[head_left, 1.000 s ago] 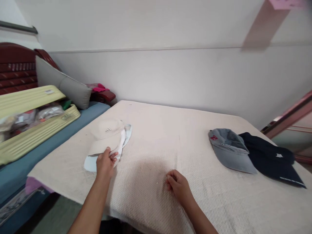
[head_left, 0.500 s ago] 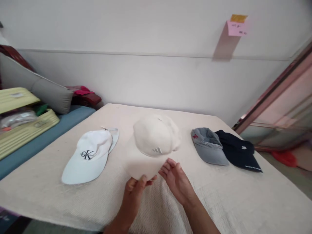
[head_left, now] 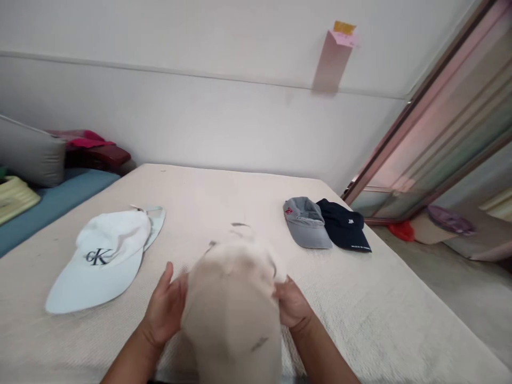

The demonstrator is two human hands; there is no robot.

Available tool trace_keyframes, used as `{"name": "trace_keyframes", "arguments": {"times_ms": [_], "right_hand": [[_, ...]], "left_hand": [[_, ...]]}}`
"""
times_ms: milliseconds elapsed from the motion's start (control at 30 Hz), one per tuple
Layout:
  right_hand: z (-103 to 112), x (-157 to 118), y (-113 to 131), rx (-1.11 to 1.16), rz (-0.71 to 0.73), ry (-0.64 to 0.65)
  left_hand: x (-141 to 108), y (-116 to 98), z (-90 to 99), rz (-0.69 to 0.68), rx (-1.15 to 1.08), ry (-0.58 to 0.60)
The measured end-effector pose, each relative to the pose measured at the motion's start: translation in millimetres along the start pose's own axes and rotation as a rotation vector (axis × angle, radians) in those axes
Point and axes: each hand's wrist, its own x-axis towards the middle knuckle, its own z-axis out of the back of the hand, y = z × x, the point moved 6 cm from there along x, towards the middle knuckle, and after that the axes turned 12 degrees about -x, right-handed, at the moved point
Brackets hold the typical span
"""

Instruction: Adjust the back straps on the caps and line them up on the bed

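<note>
A cream baseball cap (head_left: 234,314) is held up close in front of me, blurred by motion, with its back strap end away from me. My left hand (head_left: 166,306) closes on the cap's left side, thumb raised, its fingertips partly hidden by the cap. On the opposite side my right hand (head_left: 294,304) pinches the cap's edge. A white cap with CK lettering (head_left: 112,250) lies to the left on the cream cloth-covered table (head_left: 224,197). To the right are a grey cap (head_left: 306,221) and a navy cap (head_left: 342,226), side by side and touching.
Behind the table rises a white wall (head_left: 192,117) with a pink note (head_left: 344,38) taped to it. A grey cushion (head_left: 32,152) and a yellow case (head_left: 16,200) are at the left. A sliding door frame (head_left: 416,96) stands at the right, with a red item (head_left: 401,231) on the floor.
The cream cap has come towards me and turned, its back end now facing away. My right hand, free before, now grips its side; my left has shifted from brim to side. The view has swung right.
</note>
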Motion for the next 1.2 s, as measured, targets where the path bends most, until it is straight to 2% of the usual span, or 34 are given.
{"name": "trace_keyframes", "arguments": {"times_ms": [67, 133, 233, 300, 367, 467, 533, 600, 700, 800, 967, 1067, 1200], "right_hand": [[-13.8, -7.2, -10.9, -0.118, -0.091, 0.126], [-21.9, -14.1, -16.9, -0.256, -0.169, 0.22], [-25.9, -20.9, -14.6, -0.348, -0.228, 0.304], [-26.6, -21.4, -8.6, -0.269, -0.229, 0.32], [-24.3, -18.3, -2.7, -0.16, -0.202, 0.268], [-18.4, -11.6, 0.2, -0.08, -0.148, 0.142], [-18.6, -8.7, -2.4, -0.084, -0.138, 0.121], [-21.5, -7.0, -5.1, -0.087, -0.142, 0.135], [-25.8, -4.7, -1.5, -0.076, -0.094, 0.142], [-29.4, -0.9, 4.8, -0.055, -0.044, 0.146], [-24.9, 9.0, -0.4, -0.063, -0.076, 0.055], [-19.9, 12.3, -1.2, -0.058, -0.036, 0.013], [-11.7, 11.5, 5.1, -0.118, 0.019, -0.044]], "left_hand": [[-1.0, -4.8, 4.2, -0.008, -0.012, -0.107], [-2.3, -12.2, 6.5, -0.101, 0.011, -0.163], [-6.1, -25.7, 6.6, -0.289, 0.096, -0.136], [-9.0, -27.1, 7.1, -0.302, 0.162, -0.085], [-12.6, -20.9, 8.1, -0.219, 0.253, -0.037], [-21.4, -3.4, 6.9, -0.021, 0.413, 0.044], [-27.4, 7.9, 4.1, 0.096, 0.5, 0.102], [-29.8, 14.3, 1.7, 0.154, 0.559, 0.139], [-23.0, 14.0, 0.3, 0.115, 0.576, 0.135], [-10.6, 11.3, -1.6, 0.018, 0.564, 0.113], [0.4, 16.3, -7.7, -0.071, 0.501, 0.081], [1.0, 16.3, -9.3, -0.125, 0.51, 0.053], [2.5, 17.5, -6.8, -0.121, 0.53, 0.039]]}}
